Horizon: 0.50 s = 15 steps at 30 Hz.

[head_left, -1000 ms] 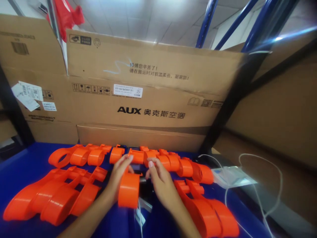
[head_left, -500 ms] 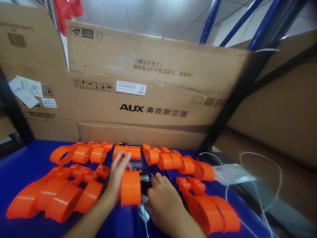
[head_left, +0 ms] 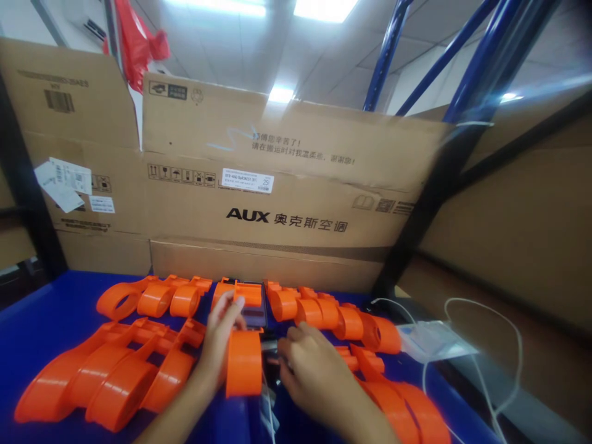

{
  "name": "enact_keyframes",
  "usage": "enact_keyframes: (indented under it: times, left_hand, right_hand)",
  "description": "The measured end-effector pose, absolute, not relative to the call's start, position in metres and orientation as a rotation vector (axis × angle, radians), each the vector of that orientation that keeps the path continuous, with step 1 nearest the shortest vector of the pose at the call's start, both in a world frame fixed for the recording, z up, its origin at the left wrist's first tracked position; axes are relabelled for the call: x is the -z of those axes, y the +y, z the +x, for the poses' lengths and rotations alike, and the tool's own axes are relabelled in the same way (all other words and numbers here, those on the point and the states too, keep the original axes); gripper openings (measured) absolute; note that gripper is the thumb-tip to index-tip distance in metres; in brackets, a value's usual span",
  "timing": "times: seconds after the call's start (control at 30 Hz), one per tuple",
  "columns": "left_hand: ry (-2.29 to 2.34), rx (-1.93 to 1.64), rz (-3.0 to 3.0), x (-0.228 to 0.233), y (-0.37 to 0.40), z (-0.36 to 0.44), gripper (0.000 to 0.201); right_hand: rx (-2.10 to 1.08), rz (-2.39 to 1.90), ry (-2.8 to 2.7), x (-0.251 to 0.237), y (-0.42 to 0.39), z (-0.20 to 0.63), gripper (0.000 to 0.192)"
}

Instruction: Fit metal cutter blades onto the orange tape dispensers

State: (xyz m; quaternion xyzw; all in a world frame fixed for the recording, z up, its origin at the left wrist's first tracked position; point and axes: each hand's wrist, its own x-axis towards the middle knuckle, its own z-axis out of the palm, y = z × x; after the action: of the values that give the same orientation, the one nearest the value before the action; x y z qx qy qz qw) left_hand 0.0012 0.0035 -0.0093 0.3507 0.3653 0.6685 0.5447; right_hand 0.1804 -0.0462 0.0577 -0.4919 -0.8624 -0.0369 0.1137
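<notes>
My left hand (head_left: 222, 333) is closed on an orange plastic ring piece (head_left: 244, 364), with the thumb and fingers at its upper bar. The round band of the piece hangs low, facing me. My right hand (head_left: 319, 373) is curled just right of the band. Its fingers are bent around something dark, mostly hidden by the hand. A grey metallic part (head_left: 269, 346) shows between the band and my right fingertips; what it belongs to is unclear. Behind my left hand lies a dark flat tray or device (head_left: 255, 316).
Rows of similar orange ring pieces lie left (head_left: 121, 385) and right (head_left: 349, 322) on the blue surface (head_left: 44, 314). A clear plastic bag (head_left: 435, 340) and looped white cable (head_left: 518, 351) are at right. A cardboard box wall (head_left: 194, 213) stands behind, with a dark post (head_left: 416, 225).
The view has tilted up a little, so the scene sits lower. My right hand has risen slightly beside the orange piece. The left hand keeps its hold.
</notes>
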Motion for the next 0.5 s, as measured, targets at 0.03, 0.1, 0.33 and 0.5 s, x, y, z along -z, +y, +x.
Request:
enact_keyframes:
  times: [0.03,0.1,0.33,0.5]
  left_hand:
    - [0.871,-1.588,0.836,0.009,0.003,0.001,0.039]
    - [0.88,-1.593,0.846,0.009,0.001,0.002,0.038]
    - [0.882,-1.586,0.904,0.007,-0.003,0.005,0.039]
    - [0.886,-1.584,0.912,0.004,-0.009,0.008,0.037]
  right_hand:
    - [0.013,-1.414,-2.467,-0.063,-0.04,0.181,0.021]
    - [-0.128,-1.368,-2.263,-0.069,-0.026,0.181,0.026]
    - [-0.471,-1.074,-1.629,-0.044,0.008,0.173,0.029]
    - [-0.727,-0.863,-1.35,-0.027,0.011,0.177,0.03]
